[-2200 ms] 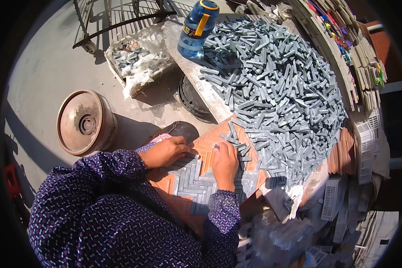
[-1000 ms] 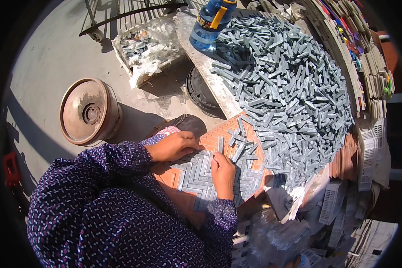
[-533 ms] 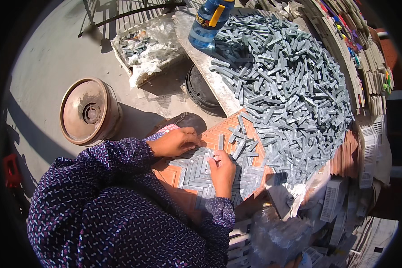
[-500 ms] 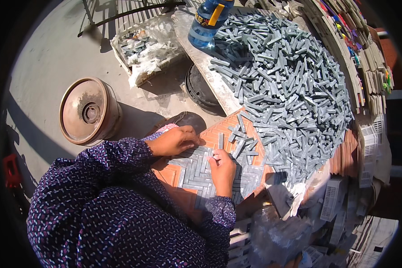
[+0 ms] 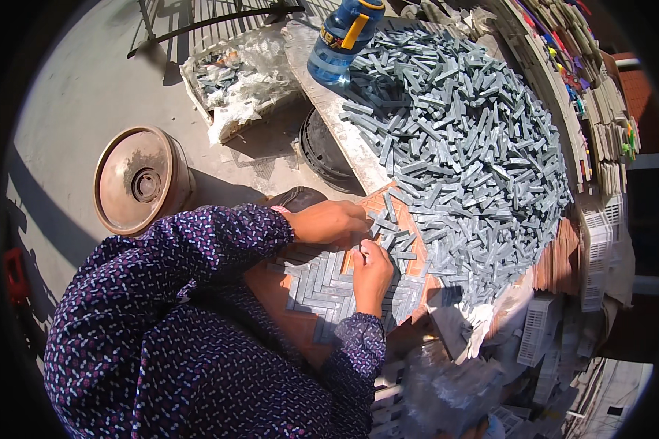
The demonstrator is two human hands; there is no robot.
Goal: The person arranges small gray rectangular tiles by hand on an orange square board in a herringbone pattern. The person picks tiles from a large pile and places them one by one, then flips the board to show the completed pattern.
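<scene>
At the near edge of the orange board: left hand, fingers curled and pressed down on loose grey strips beside the laid pattern; whether it pinches one cannot be told. Right hand, just right of it, fingertips closed together on a small grey stone strip at the pattern's far edge. Herringbone mosaic of grey strips, partly laid, flat on the board under both hands. Far right: large heap of loose grey stone strips covering the worktable. Far, at the heap's left edge: blue water bottle, upright. Left, on the concrete floor: round rusty metal drum; beyond it a tray of strips in plastic wrap.
</scene>
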